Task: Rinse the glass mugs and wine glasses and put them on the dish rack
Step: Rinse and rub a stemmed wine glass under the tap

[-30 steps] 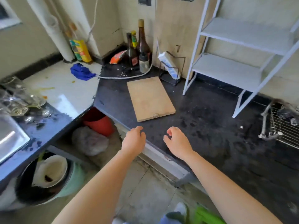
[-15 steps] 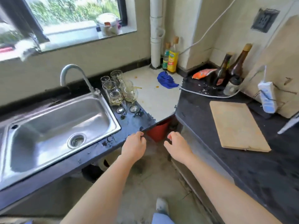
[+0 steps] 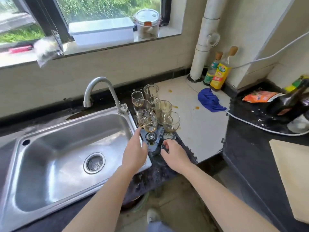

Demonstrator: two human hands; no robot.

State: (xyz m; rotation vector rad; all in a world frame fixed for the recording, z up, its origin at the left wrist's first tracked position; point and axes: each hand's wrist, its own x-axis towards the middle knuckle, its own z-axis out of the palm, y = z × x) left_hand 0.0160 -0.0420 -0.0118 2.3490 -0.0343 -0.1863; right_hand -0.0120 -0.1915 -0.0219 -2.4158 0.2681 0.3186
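Several dirty glasses stand clustered on the counter right of the steel sink (image 3: 50,164). At the front are two wine glasses, one (image 3: 150,125) with amber dregs and another (image 3: 171,122) to its right. Behind them stand glass mugs, one (image 3: 142,108) on the left, a striped one (image 3: 163,108) and a tall one (image 3: 151,93) at the back. My left hand (image 3: 134,152) hovers over the sink's right rim, fingers apart, just short of the front wine glass. My right hand (image 3: 173,155) is beside the right wine glass's foot, fingers curled, holding nothing. No dish rack is in view.
A curved tap (image 3: 100,91) rises behind the sink. A blue cloth (image 3: 209,100), oil bottles (image 3: 220,72) and a white pipe (image 3: 204,39) sit at the back corner. On the dark right counter lie a white cable (image 3: 260,125), dark bottles (image 3: 291,101) and a wooden board (image 3: 294,173).
My view swung left from the right-hand counter to the sink. Both hands moved forward from the counter edge to the base of the front wine glasses.
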